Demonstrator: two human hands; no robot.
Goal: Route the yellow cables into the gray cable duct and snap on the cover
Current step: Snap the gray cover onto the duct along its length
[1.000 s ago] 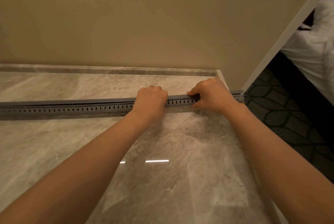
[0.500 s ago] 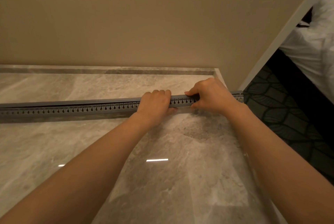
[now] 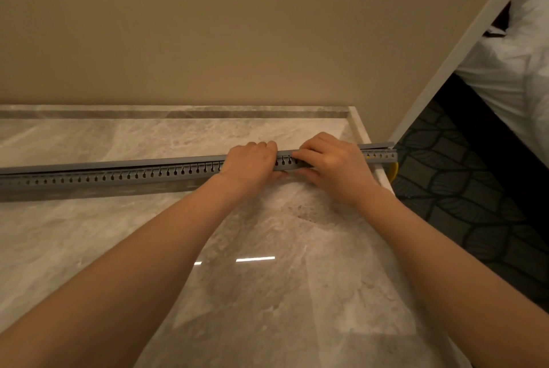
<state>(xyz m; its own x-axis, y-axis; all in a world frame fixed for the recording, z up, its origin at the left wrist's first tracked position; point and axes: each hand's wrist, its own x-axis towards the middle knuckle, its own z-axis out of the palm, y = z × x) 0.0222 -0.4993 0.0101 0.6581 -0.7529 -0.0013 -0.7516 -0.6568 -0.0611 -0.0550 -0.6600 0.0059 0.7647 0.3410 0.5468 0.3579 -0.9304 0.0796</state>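
A long gray slotted cable duct lies across the marble counter from the left edge to past the right edge. A gray cover strip sits along its top. My left hand wraps over the duct and cover, fingers curled over the far side. My right hand grips the duct just to the right, fingertips on the slotted side. A yellow cable loops out below the duct's right end, and yellow shows through the end slots. The cover's right end stands slightly raised.
The marble counter ends at a raised lip on the right. A beige wall stands close behind. To the right lie dark patterned carpet and white bedding.
My left hand has slid a little to the right along the duct, closing the gap to my right hand. The right hand has stayed in about the same place.
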